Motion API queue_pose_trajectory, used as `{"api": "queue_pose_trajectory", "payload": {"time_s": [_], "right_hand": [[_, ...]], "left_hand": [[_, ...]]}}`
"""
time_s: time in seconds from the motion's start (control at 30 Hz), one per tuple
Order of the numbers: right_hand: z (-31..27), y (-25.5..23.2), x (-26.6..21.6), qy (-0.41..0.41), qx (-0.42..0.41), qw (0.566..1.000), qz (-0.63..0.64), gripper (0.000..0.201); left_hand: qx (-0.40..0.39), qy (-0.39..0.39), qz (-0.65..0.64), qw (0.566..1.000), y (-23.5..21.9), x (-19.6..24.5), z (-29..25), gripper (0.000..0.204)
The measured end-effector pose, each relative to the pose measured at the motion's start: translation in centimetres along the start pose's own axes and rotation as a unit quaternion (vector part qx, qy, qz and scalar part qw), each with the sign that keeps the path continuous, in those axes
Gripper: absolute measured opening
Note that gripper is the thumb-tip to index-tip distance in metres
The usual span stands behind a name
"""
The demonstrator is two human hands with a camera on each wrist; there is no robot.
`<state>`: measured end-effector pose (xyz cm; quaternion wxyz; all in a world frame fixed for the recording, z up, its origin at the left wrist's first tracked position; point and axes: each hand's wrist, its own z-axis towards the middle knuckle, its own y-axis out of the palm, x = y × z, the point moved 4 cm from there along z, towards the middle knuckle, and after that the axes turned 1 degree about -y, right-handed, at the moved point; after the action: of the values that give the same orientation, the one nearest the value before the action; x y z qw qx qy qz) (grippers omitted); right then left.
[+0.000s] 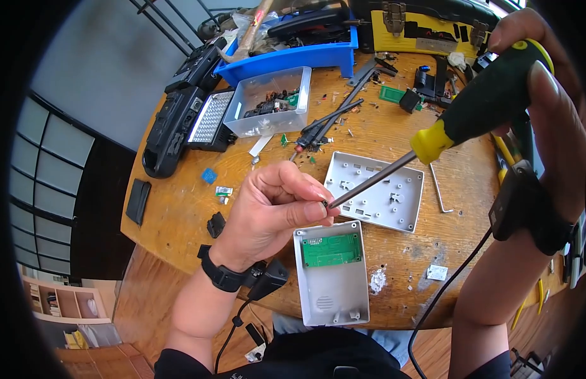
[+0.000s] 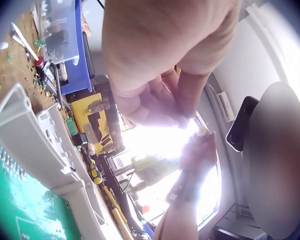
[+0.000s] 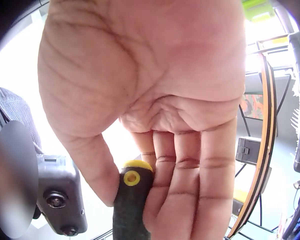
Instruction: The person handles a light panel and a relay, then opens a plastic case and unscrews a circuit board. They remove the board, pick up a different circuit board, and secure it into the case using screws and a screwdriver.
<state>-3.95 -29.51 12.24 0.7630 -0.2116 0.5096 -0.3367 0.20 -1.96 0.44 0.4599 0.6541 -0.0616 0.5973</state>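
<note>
My left hand (image 1: 274, 205) is raised over the bench and pinches a tiny dark piece (image 1: 325, 204) between thumb and forefinger; I cannot tell its kind. A screwdriver (image 1: 489, 104) with a dark green and yellow handle slants down from the right, its tip right at those fingertips. My right hand (image 1: 567, 136) holds it by the handle; in the right wrist view, thumb and fingers flank the handle's end (image 3: 132, 200). Below lies a grey plastic housing half (image 1: 331, 287) with a green circuit board (image 1: 331, 251) inside. The other housing half (image 1: 375, 192) lies behind it, inner side up.
A clear bin (image 1: 267, 120) of parts and a blue tray (image 1: 293, 62) stand at the back left, with a lamp panel (image 1: 211, 120) beside them. A yellow and black toolbox (image 1: 425, 31) is at the back. A hex key (image 1: 439, 189) and white scraps (image 1: 437, 272) lie at right.
</note>
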Motion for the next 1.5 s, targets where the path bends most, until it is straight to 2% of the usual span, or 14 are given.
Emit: {"api": "queue_pose_trajectory", "payload": {"time_s": [0.57, 0.77, 0.83, 1.07, 1.17, 1.23, 1.37, 1.43, 1.47, 1.5], "right_hand": [[0.2, 0.0, -0.1, -0.014, -0.006, 1.0, 0.008, 0.028], [0.5, 0.2, -0.4, -0.029, -0.009, 1.0, 0.008, 0.029], [0.6, 0.4, -0.7, -0.037, -0.013, 0.999, 0.01, 0.029], [0.8, 1.0, -1.5, -0.064, -0.021, 0.998, 0.009, 0.029], [0.7, 1.4, -2.0, -0.08, -0.028, 0.996, 0.009, 0.03], [0.7, 1.5, -2.2, -0.09, -0.03, 0.995, 0.01, 0.03], [0.8, 2.1, -3.0, -0.121, -0.04, 0.992, 0.009, 0.03], [0.9, 2.6, -3.4, -0.141, -0.05, 0.989, 0.008, 0.03], [0.8, 2.9, -3.7, -0.154, -0.056, 0.986, 0.007, 0.03], [0.7, 3.1, -4.0, -0.169, -0.062, 0.984, 0.005, 0.031]], "left_hand": [[0.0, -0.007, -0.026, 1.0, 0.6, -0.3, 0.0, 0.015], [0.023, -0.006, -0.021, 1.0, 0.3, -0.5, -0.4, 0.013], [0.065, 0.0, -0.03, 0.997, 0.1, -0.3, -0.7, 0.012], [0.086, 0.02, -0.028, 0.996, 0.0, 0.3, -1.3, 0.012], [0.085, 0.019, 0.013, 0.996, 0.3, 0.6, -1.4, 0.012], [0.11, 0.003, 0.125, 0.986, 0.6, 0.5, -1.6, 0.013], [0.12, -0.038, 0.183, 0.975, 1.1, 0.2, -2.1, 0.015], [0.127, -0.042, 0.266, 0.955, 1.6, 0.2, -2.4, 0.017], [0.128, -0.042, 0.264, 0.955, 1.6, 0.1, -2.4, 0.017], [0.112, -0.02, 0.341, 0.933, 1.7, 0.2, -2.5, 0.019]]}}
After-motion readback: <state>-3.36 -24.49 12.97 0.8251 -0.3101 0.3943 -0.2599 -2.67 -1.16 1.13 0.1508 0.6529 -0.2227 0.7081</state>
